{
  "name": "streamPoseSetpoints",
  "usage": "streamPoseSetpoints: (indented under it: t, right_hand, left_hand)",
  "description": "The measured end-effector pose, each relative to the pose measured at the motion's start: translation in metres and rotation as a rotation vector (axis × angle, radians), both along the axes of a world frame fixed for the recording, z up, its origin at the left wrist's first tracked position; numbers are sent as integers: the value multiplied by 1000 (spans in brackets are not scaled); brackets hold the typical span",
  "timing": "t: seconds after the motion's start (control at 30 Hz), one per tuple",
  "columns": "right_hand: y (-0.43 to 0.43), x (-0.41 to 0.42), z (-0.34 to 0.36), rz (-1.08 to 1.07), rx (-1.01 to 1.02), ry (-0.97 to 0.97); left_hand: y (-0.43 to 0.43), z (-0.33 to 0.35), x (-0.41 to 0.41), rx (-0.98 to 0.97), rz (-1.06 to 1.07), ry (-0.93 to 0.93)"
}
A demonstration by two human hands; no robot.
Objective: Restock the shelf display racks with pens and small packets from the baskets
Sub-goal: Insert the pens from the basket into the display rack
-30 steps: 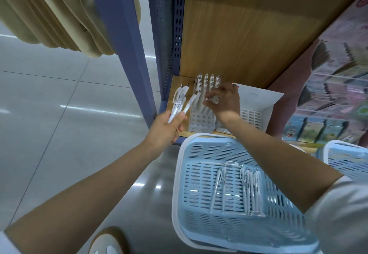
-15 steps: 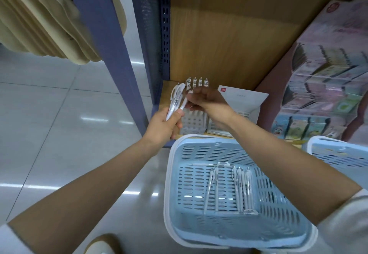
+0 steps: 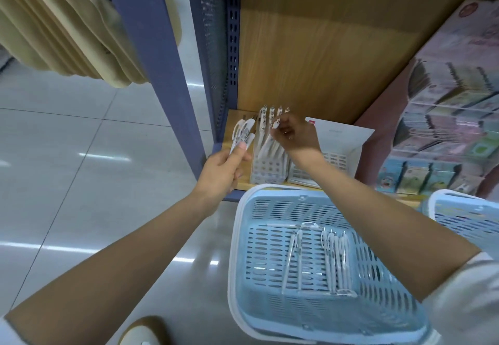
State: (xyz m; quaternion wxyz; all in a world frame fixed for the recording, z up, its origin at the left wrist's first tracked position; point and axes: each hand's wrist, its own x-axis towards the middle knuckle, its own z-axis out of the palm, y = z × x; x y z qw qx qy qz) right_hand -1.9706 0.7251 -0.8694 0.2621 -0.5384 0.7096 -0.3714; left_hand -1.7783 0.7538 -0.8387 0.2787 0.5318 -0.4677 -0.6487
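My left hand (image 3: pixel 220 173) grips a small bunch of white pens (image 3: pixel 243 135) that point up toward the shelf. My right hand (image 3: pixel 295 135) pinches one white pen (image 3: pixel 266 142) by its top and holds it slanted over the white display rack (image 3: pixel 266 173) on the low wooden shelf. Several white pens stand in the rack's back rows (image 3: pixel 271 113). A second white rack (image 3: pixel 333 161) stands to its right, partly hidden by my right arm. Below, a light blue basket (image 3: pixel 237 250) holds several more white pens (image 3: pixel 318 258) lying flat.
A blue steel upright (image 3: pixel 159 74) frames the shelf on the left. Pink boxed stationery sets (image 3: pixel 445 128) fill the shelf's right side. A second blue basket (image 3: pixel 469 215) sits at the far right. Beige hanging items (image 3: pixel 67 28) are at upper left. Glossy tile floor lies below.
My right hand took one pen from the bunch in my left hand and carried it right, over the rack. My left hand stayed put with the remaining pens.
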Motion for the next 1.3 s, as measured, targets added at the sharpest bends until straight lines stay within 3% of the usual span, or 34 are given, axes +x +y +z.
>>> streamPoseSetpoints:
  t: [0.3,0.43,0.63,0.77,0.9,1.1,1.23,1.3]
  right_hand:
    - [-4,5,-21,102,3,315]
    - [-2,7,-34,2,-112,463]
    - [-8,6,-24,-44,124,448]
    - [-3,4,-8,-71,40,253]
    - [10,10,25,99,136,-377]
    - [13,7,36,17,135,-621]
    - [17,3,37,34,201,-547]
    - [20,-1,36,47,192,-603]
  left_hand:
    - [-2,-5,3,26,12,-2]
    - [-3,-4,2,22,1,2]
    - [-3,-4,-1,16,-11,1]
    - [-4,-4,-3,-3,-19,-7]
    - [-5,-5,-13,-40,-28,5]
    - [-3,-6,-29,-105,-82,13]
    - [-2,-7,-33,-206,-167,-45]
    - [-2,-5,-34,-198,-184,-34]
